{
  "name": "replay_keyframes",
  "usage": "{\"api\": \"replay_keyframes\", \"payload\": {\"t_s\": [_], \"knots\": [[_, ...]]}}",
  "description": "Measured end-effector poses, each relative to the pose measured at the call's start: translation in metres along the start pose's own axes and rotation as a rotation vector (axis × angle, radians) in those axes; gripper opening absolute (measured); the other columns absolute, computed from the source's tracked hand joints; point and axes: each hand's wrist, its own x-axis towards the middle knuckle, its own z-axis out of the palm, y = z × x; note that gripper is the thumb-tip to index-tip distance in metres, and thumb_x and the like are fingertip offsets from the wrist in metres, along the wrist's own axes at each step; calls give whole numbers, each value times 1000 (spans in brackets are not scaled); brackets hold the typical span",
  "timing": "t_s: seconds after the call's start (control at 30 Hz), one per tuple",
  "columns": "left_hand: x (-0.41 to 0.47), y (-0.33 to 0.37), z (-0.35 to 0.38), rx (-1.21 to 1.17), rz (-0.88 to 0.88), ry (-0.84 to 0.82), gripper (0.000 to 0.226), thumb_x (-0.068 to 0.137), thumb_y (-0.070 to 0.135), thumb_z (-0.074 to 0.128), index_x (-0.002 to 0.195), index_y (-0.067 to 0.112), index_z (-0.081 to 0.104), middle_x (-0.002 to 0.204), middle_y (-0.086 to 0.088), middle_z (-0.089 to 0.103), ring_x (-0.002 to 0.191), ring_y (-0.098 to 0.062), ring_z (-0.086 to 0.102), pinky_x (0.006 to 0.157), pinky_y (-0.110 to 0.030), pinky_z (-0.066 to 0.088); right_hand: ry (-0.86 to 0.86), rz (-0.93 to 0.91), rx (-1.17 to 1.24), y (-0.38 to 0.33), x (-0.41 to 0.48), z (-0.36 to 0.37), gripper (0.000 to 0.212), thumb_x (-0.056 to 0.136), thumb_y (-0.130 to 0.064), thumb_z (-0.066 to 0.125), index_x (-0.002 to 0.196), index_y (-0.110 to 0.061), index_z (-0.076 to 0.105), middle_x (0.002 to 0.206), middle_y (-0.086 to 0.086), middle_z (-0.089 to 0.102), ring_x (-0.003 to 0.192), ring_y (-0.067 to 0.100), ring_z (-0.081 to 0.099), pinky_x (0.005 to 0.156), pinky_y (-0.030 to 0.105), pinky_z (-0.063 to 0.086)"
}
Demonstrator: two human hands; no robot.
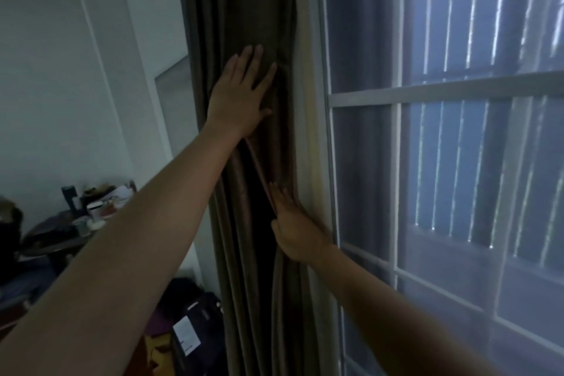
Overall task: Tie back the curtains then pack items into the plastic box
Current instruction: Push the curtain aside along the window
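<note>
A: Where is the curtain point(244, 24) shown?

B: It is shown gathered into a narrow bundle of vertical folds, hung between the wall point(61, 40) on the left and the window point(457, 131) on the right. A pale strip of lighter fabric is seen along its right edge, against the window frame.

A: How is the left hand point(239, 98) placed?

B: It is laid flat on the upper folds, fingers straight and slightly spread, pointing up. Its grip is unclosed; nothing is held, the palm is only pressed against the cloth.

A: And the right hand point(294, 229)?

B: It is set lower, at the bundle's right edge, just beside the window frame. The fingers are extended upward and pushed into a fold, with the thumb kept out to the left. Its grip is likewise loose and unclenched; the cloth is touched, not clasped.

A: What else is recorded?

B: A cluttered desk point(55, 238) is seen at lower left, well apart from the curtain, carrying jars and small containers too dim to be told apart. A dark bag point(195, 327) with a white tag is seen on the floor near the curtain's foot. Vertical bars are visible beyond the window glass
</note>
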Motion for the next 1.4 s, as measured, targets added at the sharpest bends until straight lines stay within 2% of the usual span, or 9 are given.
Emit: {"api": "replay_keyframes", "payload": {"t_s": [0.13, 0.3, 0.43, 0.6, 0.73, 0.93, 1.13, 1.3, 1.4], "knots": [[-10, 9, -13, -136, 48, 106, 69, 99, 44, 40, 154, 17, 8, 160, -18, 1, 148, -31, 4, 119, -42, -1, -45, 66, 6, -4, -19, -2, 68, 100, -19, 32, 154, -16, -9, 163, -2, -9, 149, 12, -5, 122, 31, 6], [-27, 20, -55, -407, -2, 120, 71, 99, 45, 36, 154, 19, -2, 161, -14, -2, 148, -26, 7, 119, -40, 6, -63, 58, -114, -28, -65, -24, 73, 101, -48, 34, 155, -19, -7, 163, -5, -10, 148, 10, -2, 117, 34, 15], [-38, 41, -103, -603, -15, 190, 75, 98, 45, 41, 154, 17, -1, 161, -14, -4, 148, -26, 6, 119, -42, 9, 147, -53, -289, -40, -123, -58, 73, 98, -54, 34, 155, -15, 12, 163, 3, 8, 150, 17, 9, 119, 42, 24], [-32, 92, -182, -778, -21, 382, 76, 96, 56, 33, 153, 14, 5, 161, -15, 2, 148, -31, 9, 119, -50, 16, 342, -26, -431, -56, -216, -130, 65, 100, -42, 41, 153, -11, 21, 162, 7, 14, 150, 21, 8, 122, 41, 16], [-33, 159, -263, -963, 7, 551, 75, 96, 61, 23, 153, 14, 13, 160, -16, 8, 148, -29, 9, 121, -47, 8, 491, 99, -577, -75, -305, -190, 63, 100, -35, 44, 153, -11, 22, 162, 6, 13, 150, 20, 5, 122, 39, 10], [-48, 258, -373, -1205, 172, 678, 72, 97, 56, 26, 154, 15, 7, 161, -14, 2, 149, -25, 4, 121, -44, 4, 670, 344, -801, -101, -449, -262, 63, 94, -33, 42, 151, -11, 28, 161, 6, 17, 150, 20, 6, 122, 38, 9], [-65, 337, -467, -1391, 263, 743, 71, 98, 51, 35, 154, 15, 9, 161, -13, 4, 149, -25, 4, 120, -41, 4, 704, 587, -1037, -120, -567, -310, 70, 87, -22, 53, 151, -6, 28, 161, 9, 17, 149, 18, 6, 121, 34, 9], [-64, 385, -528, -1468, 372, 759, 73, 96, 56, 32, 153, 16, 11, 161, -12, 6, 149, -28, 6, 120, -49, 14, 665, 760, -1200, -131, -611, -330, 76, 87, -21, 59, 152, -7, 23, 162, 9, 15, 150, 18, 5, 119, 26, 2], [-53, 407, -563, -1474, 421, 806, 73, 96, 52, 37, 153, 14, 10, 161, -14, 7, 149, -29, 7, 120, -47, 16, 659, 838, -1300, -131, -632, -343, 78, 88, -27, 60, 153, -8, 22, 162, 9, 16, 149, 19, 8, 118, 26, 1]]}}
